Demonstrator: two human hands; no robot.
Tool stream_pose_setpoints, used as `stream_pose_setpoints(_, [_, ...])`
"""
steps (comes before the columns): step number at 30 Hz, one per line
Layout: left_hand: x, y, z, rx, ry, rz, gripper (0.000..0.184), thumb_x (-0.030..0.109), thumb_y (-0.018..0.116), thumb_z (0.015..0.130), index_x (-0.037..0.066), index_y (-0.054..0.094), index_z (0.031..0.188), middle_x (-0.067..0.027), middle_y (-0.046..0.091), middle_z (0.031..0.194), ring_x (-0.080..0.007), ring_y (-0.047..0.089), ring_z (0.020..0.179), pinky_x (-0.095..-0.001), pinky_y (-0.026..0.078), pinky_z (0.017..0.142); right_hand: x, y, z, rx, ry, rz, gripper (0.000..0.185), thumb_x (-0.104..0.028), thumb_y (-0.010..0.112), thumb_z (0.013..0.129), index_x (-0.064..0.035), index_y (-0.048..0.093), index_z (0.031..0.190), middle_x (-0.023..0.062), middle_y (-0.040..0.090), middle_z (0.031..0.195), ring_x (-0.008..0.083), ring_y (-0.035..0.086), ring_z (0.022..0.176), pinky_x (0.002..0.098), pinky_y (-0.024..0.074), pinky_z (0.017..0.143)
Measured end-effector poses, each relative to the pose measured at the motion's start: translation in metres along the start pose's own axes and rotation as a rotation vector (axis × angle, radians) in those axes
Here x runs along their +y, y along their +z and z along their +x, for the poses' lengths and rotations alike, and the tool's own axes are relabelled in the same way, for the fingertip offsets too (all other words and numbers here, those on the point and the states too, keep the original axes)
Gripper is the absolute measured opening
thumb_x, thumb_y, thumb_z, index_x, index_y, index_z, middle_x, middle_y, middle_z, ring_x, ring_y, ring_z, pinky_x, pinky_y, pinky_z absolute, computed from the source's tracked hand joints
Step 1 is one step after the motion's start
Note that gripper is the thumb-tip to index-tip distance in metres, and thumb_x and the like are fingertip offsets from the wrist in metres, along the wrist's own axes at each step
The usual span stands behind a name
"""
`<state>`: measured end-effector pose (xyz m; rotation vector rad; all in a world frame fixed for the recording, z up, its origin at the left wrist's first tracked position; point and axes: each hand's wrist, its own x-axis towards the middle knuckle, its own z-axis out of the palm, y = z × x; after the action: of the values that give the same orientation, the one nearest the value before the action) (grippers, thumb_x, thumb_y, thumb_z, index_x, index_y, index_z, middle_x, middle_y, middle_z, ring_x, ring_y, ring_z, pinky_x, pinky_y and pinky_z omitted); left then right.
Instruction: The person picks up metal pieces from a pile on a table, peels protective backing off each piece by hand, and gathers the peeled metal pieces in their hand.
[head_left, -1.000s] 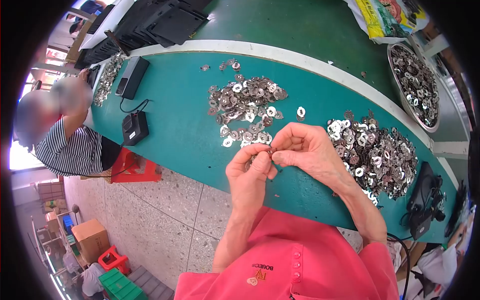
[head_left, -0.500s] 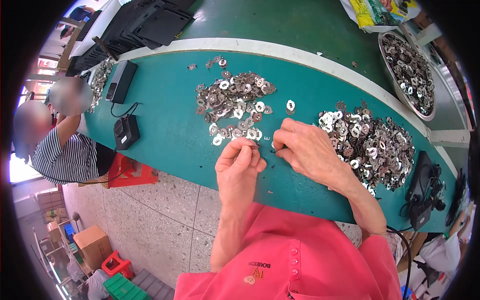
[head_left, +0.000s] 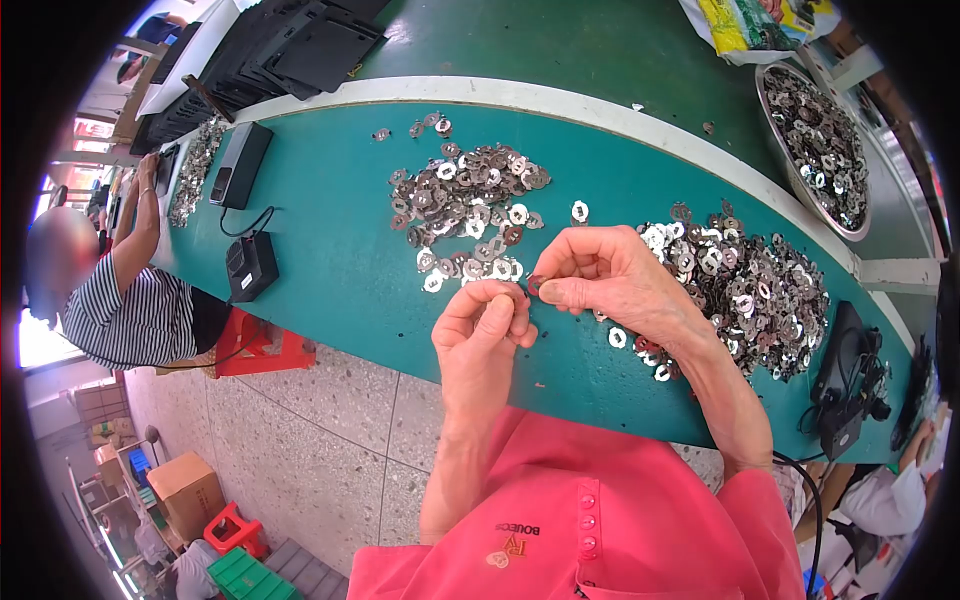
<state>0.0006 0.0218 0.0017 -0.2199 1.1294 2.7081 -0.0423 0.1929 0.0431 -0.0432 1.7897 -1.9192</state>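
My left hand (head_left: 482, 325) is closed in a pinch above the green tabletop, with a small dark piece barely showing at its fingertips; its kind is hidden. Just beside it, my right hand (head_left: 625, 285) pinches a small round metal disc (head_left: 535, 284) between thumb and fingers. The fingertips of both hands almost meet. Beyond my left hand spreads a pile of slotted metal discs (head_left: 465, 190). A larger heap of similar discs (head_left: 750, 295) lies to the right, partly behind my right wrist. One loose disc (head_left: 579, 211) rests between the two piles.
A metal bowl (head_left: 815, 150) full of discs stands at the far right. Black boxes with a cable (head_left: 252, 265) sit on the left of the green table (head_left: 330, 250). A person in a striped shirt (head_left: 135, 315) works at the left end. Black devices (head_left: 845, 380) lie at right.
My right hand has risen off the tabletop toward my left fingertips, and a disc now shows in its pinch. Loose discs near its wrist have come into view. My left hand has barely moved.
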Motion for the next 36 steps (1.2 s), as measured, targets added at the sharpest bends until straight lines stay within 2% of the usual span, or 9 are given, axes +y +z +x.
stream_pose_setpoints(3, [0.001, 0.001, 0.000, 0.013, -0.012, 0.021, 0.014, 0.005, 0.058, 0.088, -0.001, 0.059, 0.101, -0.0069, 0.059, 0.087, -0.0111, 0.047, 0.067, -0.0251, 0.039, 0.055, -0.003, 0.000, -0.001, -0.008, -0.002, 0.001, 0.009, -0.006, 0.065, 0.078, 0.0003, 0.062, 0.084, 0.0034, 0.063, 0.075, 0.0087, 0.058, 0.069, 0.0226, 0.0459, 0.063])
stream_pose_setpoints(6, [0.001, 0.004, 0.000, 0.014, -0.020, 0.031, 0.018, 0.004, 0.059, 0.087, -0.002, 0.059, 0.104, -0.0064, 0.059, 0.085, -0.0111, 0.047, 0.067, -0.0252, 0.038, 0.054, 0.001, 0.002, 0.000, -0.004, -0.035, -0.002, 0.009, -0.005, 0.065, 0.078, -0.0002, 0.062, 0.085, 0.0041, 0.064, 0.075, 0.0094, 0.060, 0.070, 0.0230, 0.0466, 0.064])
stream_pose_setpoints(12, [0.003, 0.006, 0.000, 0.027, -0.052, 0.061, 0.016, 0.003, 0.060, 0.085, -0.004, 0.061, 0.099, -0.0063, 0.059, 0.078, -0.0102, 0.047, 0.061, -0.0255, 0.038, 0.052, 0.002, 0.004, -0.003, -0.040, -0.055, -0.092, 0.010, -0.006, 0.065, 0.077, -0.0001, 0.062, 0.086, 0.0051, 0.065, 0.072, 0.0104, 0.060, 0.069, 0.0245, 0.0480, 0.065])
stream_pose_setpoints(18, [0.007, 0.002, 0.001, 0.056, -0.117, 0.021, 0.011, 0.004, 0.059, 0.085, -0.003, 0.061, 0.093, -0.0065, 0.058, 0.074, -0.0093, 0.045, 0.058, -0.0249, 0.036, 0.050, -0.006, 0.002, -0.003, -0.032, 0.038, 0.069, 0.012, -0.007, 0.063, 0.082, 0.0018, 0.062, 0.089, 0.0036, 0.064, 0.075, 0.0081, 0.058, 0.067, 0.0214, 0.0462, 0.061])
stream_pose_setpoints(21, [0.009, 0.001, 0.001, 0.046, -0.129, 0.000, 0.010, 0.004, 0.058, 0.085, -0.003, 0.061, 0.093, -0.0067, 0.057, 0.073, -0.0094, 0.045, 0.058, -0.0249, 0.036, 0.050, 0.001, -0.002, -0.001, 0.053, -0.025, -0.111, 0.014, -0.007, 0.064, 0.080, 0.0008, 0.062, 0.092, 0.0035, 0.062, 0.075, 0.0089, 0.058, 0.066, 0.0229, 0.0462, 0.059])
stream_pose_setpoints(24, [0.008, 0.003, 0.001, 0.067, -0.127, -0.020, 0.010, 0.004, 0.057, 0.086, -0.002, 0.060, 0.093, -0.0065, 0.056, 0.073, -0.0094, 0.043, 0.058, -0.0246, 0.035, 0.050, 0.011, -0.003, 0.000, 0.105, -0.299, -0.713, 0.018, -0.007, 0.066, 0.076, -0.0012, 0.062, 0.092, 0.0056, 0.059, 0.079, 0.0161, 0.060, 0.071, 0.0284, 0.0469, 0.061])
stream_pose_setpoints(27, [0.007, 0.003, 0.001, 0.049, -0.117, -0.054, 0.010, 0.004, 0.056, 0.087, -0.002, 0.060, 0.094, -0.0062, 0.055, 0.072, -0.0094, 0.041, 0.058, -0.0242, 0.033, 0.050, 0.015, 0.003, -0.004, 0.155, -0.411, -0.983, 0.015, -0.008, 0.067, 0.072, -0.0030, 0.060, 0.084, 0.0118, 0.055, 0.086, 0.0299, 0.058, 0.083, 0.0383, 0.0486, 0.066])
stream_pose_setpoints(31, [0.008, 0.001, 0.002, 0.016, -0.112, -0.104, 0.010, 0.004, 0.055, 0.087, -0.001, 0.060, 0.094, -0.0054, 0.054, 0.071, -0.0096, 0.038, 0.058, -0.0239, 0.030, 0.050, 0.019, 0.005, -0.005, 0.154, -0.427, -1.033, 0.012, -0.005, 0.065, 0.072, -0.0029, 0.058, 0.082, 0.0116, 0.054, 0.088, 0.0289, 0.058, 0.084, 0.0401, 0.0483, 0.066])
stream_pose_setpoints(36, [0.005, -0.002, 0.002, 0.005, -0.072, -0.112, 0.010, 0.004, 0.056, 0.087, -0.002, 0.060, 0.094, -0.0077, 0.058, 0.082, -0.0084, 0.038, 0.060, -0.0226, 0.031, 0.050, 0.018, -0.001, -0.002, 0.146, -0.340, -0.980, 0.012, -0.002, 0.063, 0.072, -0.0028, 0.058, 0.083, 0.0121, 0.054, 0.084, 0.0312, 0.058, 0.082, 0.0404, 0.0479, 0.065])
